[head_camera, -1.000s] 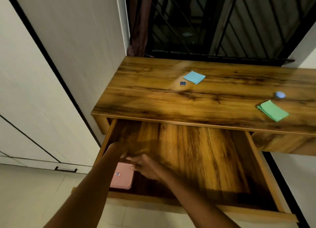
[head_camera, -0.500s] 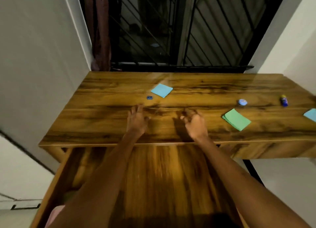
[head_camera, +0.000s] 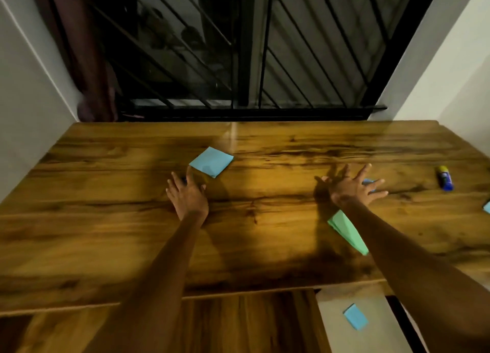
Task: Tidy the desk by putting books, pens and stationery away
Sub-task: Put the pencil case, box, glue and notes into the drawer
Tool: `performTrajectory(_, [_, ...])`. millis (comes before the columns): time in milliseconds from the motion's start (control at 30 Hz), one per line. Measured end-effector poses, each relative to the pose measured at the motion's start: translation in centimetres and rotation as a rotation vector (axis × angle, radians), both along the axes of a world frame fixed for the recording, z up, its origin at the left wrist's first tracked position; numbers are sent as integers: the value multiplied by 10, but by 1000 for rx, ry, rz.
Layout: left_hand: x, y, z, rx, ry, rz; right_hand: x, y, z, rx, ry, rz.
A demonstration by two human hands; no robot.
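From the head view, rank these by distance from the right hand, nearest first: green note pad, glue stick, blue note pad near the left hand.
1. Green note pad: just behind the right hand, partly under its forearm.
2. Glue stick: off to the right, near the desk's edge.
3. Blue note pad: far to the left, by the left hand.

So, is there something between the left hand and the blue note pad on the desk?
Nothing visible. The left hand lies open on the desk, and its fingertips are just short of the blue pad. Only bare wood shows between them.
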State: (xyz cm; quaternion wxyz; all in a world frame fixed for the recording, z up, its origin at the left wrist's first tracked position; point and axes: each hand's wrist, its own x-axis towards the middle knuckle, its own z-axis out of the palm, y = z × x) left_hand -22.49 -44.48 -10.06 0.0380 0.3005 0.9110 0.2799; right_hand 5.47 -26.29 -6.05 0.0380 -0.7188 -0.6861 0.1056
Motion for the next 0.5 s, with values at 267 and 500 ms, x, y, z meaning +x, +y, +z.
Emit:
performTrajectory(267, [-2,4,-2,-82,198,43,9,17,-10,92,-168,124])
performTrajectory(500, [-11,-13,-2,-25,206,-36,7,14,-11,198,121,175])
